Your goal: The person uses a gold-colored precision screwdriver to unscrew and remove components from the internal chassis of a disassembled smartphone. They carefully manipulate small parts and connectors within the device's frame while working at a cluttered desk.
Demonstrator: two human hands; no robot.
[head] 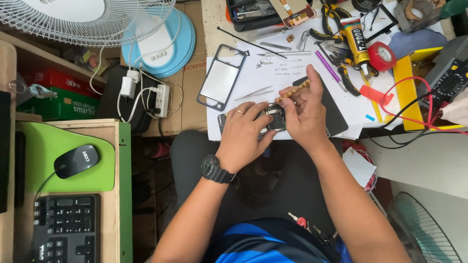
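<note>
Hands [243, 131] [304, 114] pinch an opened phone [276, 118] over a cluttered paper-covered workbench [273, 73].

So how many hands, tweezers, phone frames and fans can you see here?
Hands: 2, left hand and right hand, both on an opened phone
Tweezers: 1
Phone frames: 1
Fans: 2, white fan and green fan
Total: 6

I see through one head-worn camera only, looking almost straight down, close above the lap. The tabletop [273, 73] fills twelve o'clock, the keyboard [66, 226] sits at eight, a floor fan [424, 229] at four.
</note>
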